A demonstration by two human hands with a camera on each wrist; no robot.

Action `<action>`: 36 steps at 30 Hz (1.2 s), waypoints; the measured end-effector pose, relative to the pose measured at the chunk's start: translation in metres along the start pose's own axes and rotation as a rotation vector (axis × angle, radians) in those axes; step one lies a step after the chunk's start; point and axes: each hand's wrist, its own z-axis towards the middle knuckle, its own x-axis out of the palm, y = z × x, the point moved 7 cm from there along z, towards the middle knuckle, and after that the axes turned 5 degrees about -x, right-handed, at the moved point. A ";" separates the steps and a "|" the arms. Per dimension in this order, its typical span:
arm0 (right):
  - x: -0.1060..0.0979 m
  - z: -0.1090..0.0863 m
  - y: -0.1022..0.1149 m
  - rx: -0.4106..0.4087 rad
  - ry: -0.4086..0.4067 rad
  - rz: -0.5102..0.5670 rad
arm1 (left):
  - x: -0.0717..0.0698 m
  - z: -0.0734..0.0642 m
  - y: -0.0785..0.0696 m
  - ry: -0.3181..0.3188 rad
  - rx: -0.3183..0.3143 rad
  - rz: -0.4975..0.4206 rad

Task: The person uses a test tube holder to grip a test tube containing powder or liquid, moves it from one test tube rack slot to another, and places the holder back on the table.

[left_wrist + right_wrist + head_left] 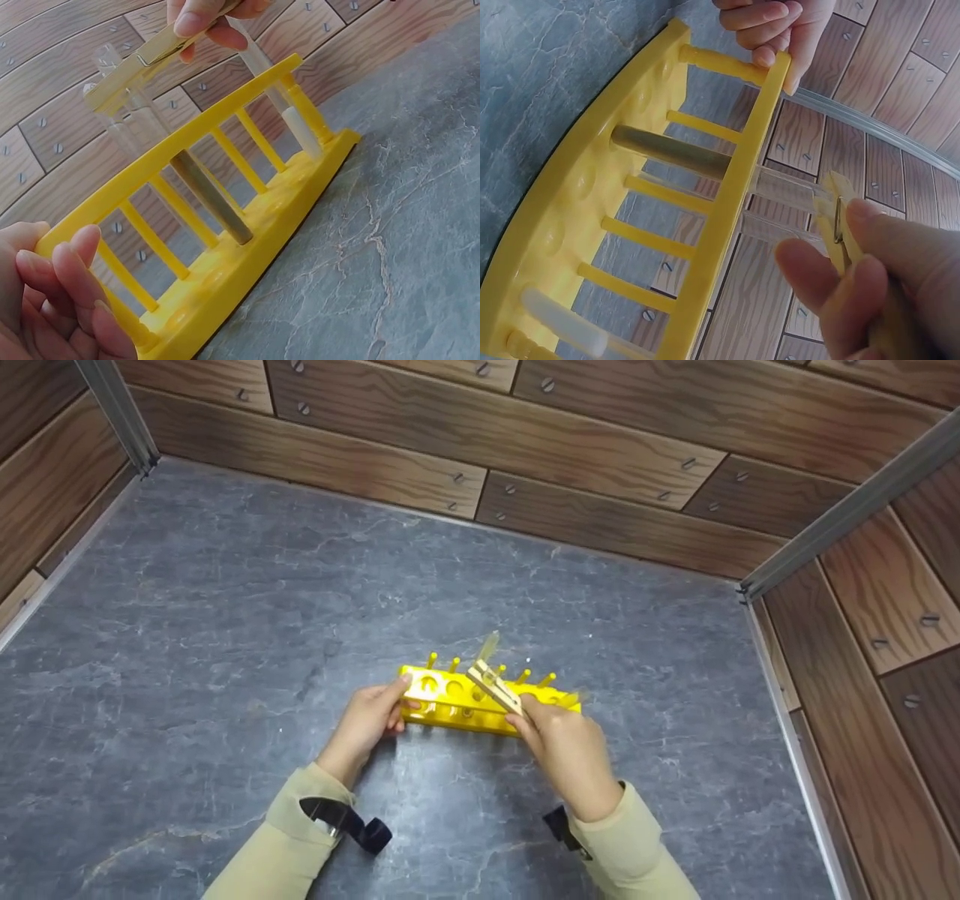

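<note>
A yellow test tube rack stands tilted to the view in the head view, with my left hand gripping its left end between thumb and fingers. My right hand pinches a wooden test tube clamp over the rack. The clamp's far end is at the upper part of a glass test tube, whose lower length in the rack holds something brown-grey. Cannot tell whether the clamp grips it. Another clear tube overlaps the clamp's tip. Near the right end, a tube with white contents sits in the rack.
Short yellow pegs rise along the rack's far side. Beneath lies a grey marbled tabletop. Wood-patterned walls with metal corner strips enclose the back and sides. Each sleeved wrist wears a black strap.
</note>
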 end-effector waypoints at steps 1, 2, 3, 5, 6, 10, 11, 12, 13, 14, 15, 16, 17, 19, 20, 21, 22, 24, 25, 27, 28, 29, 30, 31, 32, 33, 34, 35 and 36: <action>-0.001 0.000 0.000 -0.001 -0.002 0.002 | 0.000 0.000 -0.001 0.001 0.003 0.000; -0.001 0.001 0.000 -0.002 -0.005 0.003 | 0.000 -0.001 -0.001 0.002 0.005 0.002; -0.002 0.001 0.000 -0.004 -0.008 0.005 | 0.000 -0.001 -0.002 0.000 0.010 0.004; -0.003 0.001 0.001 -0.007 -0.011 0.006 | -0.001 -0.002 -0.002 -0.002 0.008 0.009; -0.003 0.000 0.001 -0.011 -0.013 0.002 | -0.002 -0.003 -0.001 -0.003 0.004 0.011; -0.003 -0.001 0.002 -0.035 -0.015 -0.033 | -0.005 -0.003 0.002 -0.007 0.001 0.018; -0.003 -0.001 0.002 -0.039 -0.016 -0.041 | -0.005 -0.003 0.003 -0.005 -0.001 0.015; -0.004 -0.002 0.002 -0.042 -0.019 -0.049 | -0.005 -0.003 0.003 -0.004 -0.003 0.012; -0.004 -0.002 0.001 -0.043 -0.022 -0.053 | -0.005 -0.003 0.004 -0.002 -0.004 0.009; -0.005 -0.003 0.001 -0.043 -0.025 -0.059 | -0.004 -0.003 0.003 0.001 -0.004 0.005; -0.006 -0.003 0.001 -0.043 -0.032 -0.065 | -0.004 -0.003 0.002 0.003 -0.002 0.006; -0.007 -0.003 0.000 -0.042 -0.038 -0.066 | -0.003 -0.003 0.001 0.004 0.001 0.006; -0.008 -0.003 0.000 -0.042 -0.042 -0.069 | -0.003 -0.003 -0.001 0.005 0.007 0.006; -0.010 -0.004 0.000 -0.046 -0.047 -0.071 | -0.002 -0.003 -0.003 0.009 0.011 0.016; -0.011 -0.005 0.000 -0.048 -0.047 -0.072 | -0.002 -0.003 -0.004 0.009 0.010 0.020; -0.013 -0.005 0.000 -0.050 -0.050 -0.069 | -0.002 -0.003 -0.004 0.010 0.009 0.021; -0.014 -0.005 0.000 -0.051 -0.051 -0.066 | -0.001 -0.004 -0.005 0.012 0.006 0.021; -0.016 -0.006 0.001 -0.057 -0.054 -0.070 | 0.000 -0.004 -0.005 0.015 0.000 0.023; -0.016 -0.006 0.001 -0.059 -0.057 -0.071 | 0.000 -0.005 -0.005 0.014 0.001 0.022; -0.018 -0.007 0.002 -0.061 -0.062 -0.080 | 0.002 -0.005 -0.005 0.022 0.001 0.018; -0.019 -0.007 0.002 -0.063 -0.063 -0.083 | 0.002 -0.005 -0.004 0.023 0.003 0.017; -0.019 -0.008 0.003 -0.066 -0.062 -0.089 | 0.003 -0.005 -0.004 0.028 0.001 0.017; -0.019 -0.008 0.003 -0.068 -0.062 -0.093 | 0.004 -0.005 -0.004 0.029 -0.001 0.014; -0.020 -0.008 0.004 -0.069 -0.063 -0.098 | 0.004 -0.004 -0.003 0.029 -0.003 0.014; -0.020 -0.007 0.004 -0.071 -0.062 -0.102 | 0.004 -0.004 -0.002 0.029 -0.006 0.015; -0.021 -0.007 0.005 -0.075 -0.064 -0.104 | 0.004 -0.003 -0.002 0.025 -0.008 0.010; -0.021 -0.006 0.006 -0.078 -0.069 -0.105 | 0.003 -0.002 -0.001 0.024 -0.009 0.010; -0.022 -0.005 0.006 -0.079 -0.073 -0.106 | 0.002 -0.002 -0.001 0.023 -0.015 0.014; -0.023 -0.004 0.006 -0.080 -0.078 -0.103 | 0.002 -0.002 -0.001 0.023 -0.014 0.015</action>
